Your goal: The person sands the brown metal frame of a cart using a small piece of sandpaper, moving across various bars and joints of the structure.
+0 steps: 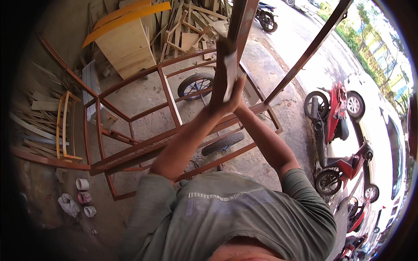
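Both my arms reach up in front of me to a brown metal post (243, 21) of a large frame. My left hand (221, 82) is raised, its fingers pointing up along the post and smeared at the tips. Close against it, my right hand (235, 93) meets it at the wrist, with most of its fingers hidden. A pale, flat sheet-like piece (230, 78) is pressed between the two hands; its exact kind is unclear. Below them spreads the brown metal frame (143, 141), with open rectangular bays and a mesh-like panel along one long bar.
A wheel (196, 85) and a tyre (223, 144) show through the frame. Plywood (124, 45) and scrap wood (187, 32) fill the back. A yellow frame (61, 126) and several small cans (82, 184) lie left. Red motorcycles (334, 113) and a car stand right. A slanting bar (305, 56) rises right of my hands.
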A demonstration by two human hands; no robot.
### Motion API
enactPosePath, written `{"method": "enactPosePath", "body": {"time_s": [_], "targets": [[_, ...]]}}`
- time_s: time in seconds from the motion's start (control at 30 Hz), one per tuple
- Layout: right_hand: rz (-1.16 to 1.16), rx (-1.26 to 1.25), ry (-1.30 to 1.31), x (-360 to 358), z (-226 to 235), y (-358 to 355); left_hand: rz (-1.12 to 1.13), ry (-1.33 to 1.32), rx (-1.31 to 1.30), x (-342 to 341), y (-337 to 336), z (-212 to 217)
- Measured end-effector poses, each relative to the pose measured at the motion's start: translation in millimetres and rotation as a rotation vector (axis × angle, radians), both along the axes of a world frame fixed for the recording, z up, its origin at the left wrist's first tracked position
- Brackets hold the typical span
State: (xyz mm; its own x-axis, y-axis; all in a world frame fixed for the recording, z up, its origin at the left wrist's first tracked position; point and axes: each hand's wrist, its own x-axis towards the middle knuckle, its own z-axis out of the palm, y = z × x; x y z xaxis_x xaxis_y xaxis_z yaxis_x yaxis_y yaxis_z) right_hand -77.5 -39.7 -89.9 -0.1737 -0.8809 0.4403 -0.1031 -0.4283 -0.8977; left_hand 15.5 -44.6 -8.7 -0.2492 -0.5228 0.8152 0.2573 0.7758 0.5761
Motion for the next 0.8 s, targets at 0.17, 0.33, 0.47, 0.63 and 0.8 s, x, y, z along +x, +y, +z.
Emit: {"method": "enactPosePath", "body": {"time_s": [0.17, 0.33, 0.47, 0.63, 0.8], "targets": [[0.127, 0.185, -0.536, -7, 20, 7, 0.003, -0.361, 0.365, 89, 95, -137], [-0.103, 0.167, -0.512, -31, -24, 53, 0.001, -0.031, 1.002, 148, 103, -121], [-0.115, 0.363, -0.424, -24, -63, 135, -0.172, 0.402, 1.307, 169, 106, -86], [0.175, 0.595, -0.474, 7, -78, 197, -0.187, 0.409, 1.309, 176, 116, -78], [0.406, 0.368, -0.368, 32, -57, 185, -0.291, 0.347, 1.435, 147, 118, -76]]}}
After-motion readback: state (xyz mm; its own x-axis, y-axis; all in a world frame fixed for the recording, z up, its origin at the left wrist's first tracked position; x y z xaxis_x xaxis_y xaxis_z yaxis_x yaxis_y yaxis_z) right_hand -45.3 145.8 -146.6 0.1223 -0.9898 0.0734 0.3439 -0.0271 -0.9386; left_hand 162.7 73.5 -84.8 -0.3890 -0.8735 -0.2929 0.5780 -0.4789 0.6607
